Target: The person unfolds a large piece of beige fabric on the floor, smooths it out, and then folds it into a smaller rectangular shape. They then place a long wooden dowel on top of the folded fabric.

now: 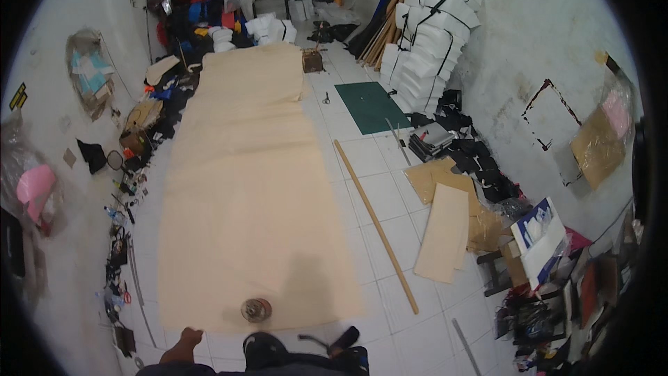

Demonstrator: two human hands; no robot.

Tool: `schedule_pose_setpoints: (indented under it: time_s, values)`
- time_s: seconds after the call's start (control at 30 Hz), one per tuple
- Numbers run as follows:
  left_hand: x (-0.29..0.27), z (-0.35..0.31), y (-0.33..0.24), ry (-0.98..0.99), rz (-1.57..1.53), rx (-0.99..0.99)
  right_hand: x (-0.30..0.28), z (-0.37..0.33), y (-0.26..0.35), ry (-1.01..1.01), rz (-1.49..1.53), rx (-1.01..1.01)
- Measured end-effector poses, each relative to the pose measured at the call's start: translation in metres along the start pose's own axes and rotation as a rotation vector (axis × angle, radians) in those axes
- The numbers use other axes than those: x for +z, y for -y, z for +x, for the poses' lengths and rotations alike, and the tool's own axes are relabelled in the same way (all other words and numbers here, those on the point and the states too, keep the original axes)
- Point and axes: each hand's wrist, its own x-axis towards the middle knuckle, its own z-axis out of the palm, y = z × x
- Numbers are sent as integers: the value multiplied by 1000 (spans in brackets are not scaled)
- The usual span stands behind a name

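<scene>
A long sheet of cream fabric [243, 188] lies spread over the tiled floor, with a folded or layered stretch at its far end. At its near edge, left of the middle, my left hand [185, 342] is closed on the border; its fingers are small and partly hidden. A round metal-and-brown object [256, 310] rests on the fabric close to me; its kind is unclear. Below it, dark shapes show in front of my body, among them a black handle-like piece [344, 339]. My right hand does not show.
A long wooden-coloured pole [376, 226] lies right of the fabric. Beyond are cream panels [442, 230], brown sheets [424, 177], a green cutting mat [372, 106], scissors [326, 98] and strapped white bundles [431, 42]. Clutter lines both walls; a metal strip [465, 345] lies near right.
</scene>
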Motion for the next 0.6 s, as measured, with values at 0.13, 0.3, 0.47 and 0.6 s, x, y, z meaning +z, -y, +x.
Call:
schedule_pose_setpoints:
  time_s: [0.13, 0.3, 0.47, 0.6]
  values:
    - [-7, -40, -243, 232, -297, 360, -79, 120, -5, -153, 276, 135]
    - [27, -9, -345, 360, -13, 670, -204, 287, 25, -349, 107, 155]
    - [61, 65, -378, 224, -47, 741, -317, 420, 80, -301, 410, 66]
    - [45, 105, -477, 448, 266, 246, -383, 479, 89, -259, 483, 127]
